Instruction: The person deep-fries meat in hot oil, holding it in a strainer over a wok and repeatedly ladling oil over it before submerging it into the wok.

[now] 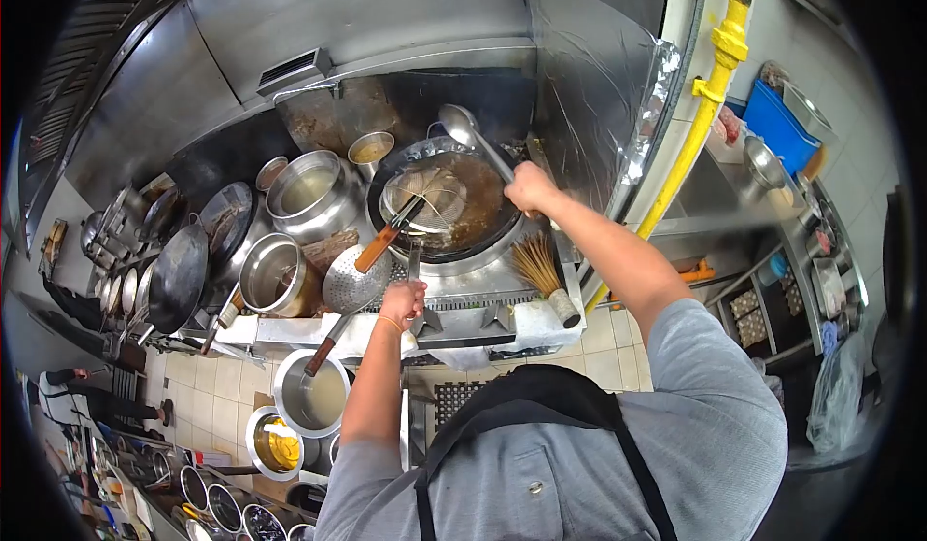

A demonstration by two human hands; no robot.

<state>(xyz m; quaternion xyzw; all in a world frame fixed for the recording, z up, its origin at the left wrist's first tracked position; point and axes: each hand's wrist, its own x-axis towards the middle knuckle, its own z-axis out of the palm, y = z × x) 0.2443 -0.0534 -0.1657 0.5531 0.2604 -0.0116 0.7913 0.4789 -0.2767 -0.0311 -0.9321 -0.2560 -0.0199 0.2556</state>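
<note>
Already, brown liquid [488,176] is contained in the wok [497,236], wire strainer [444,205] unlifted; the ladle [457,125] is gripped by the right hand [530,189], a metal handle [414,263] by the left hand [401,303].

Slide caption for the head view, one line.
Right hand holding a ladle over a wok of brown liquid, wire strainer in it; left hand near its edge.

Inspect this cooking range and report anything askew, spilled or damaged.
Crinkled silver foil looks ragged along the steel partition's edge. Brown stains mark the metal back panel. The perforated steel ladle's brown handle juts past the steel range's front edge, where it might get knocked. I see no clear spill.
</note>
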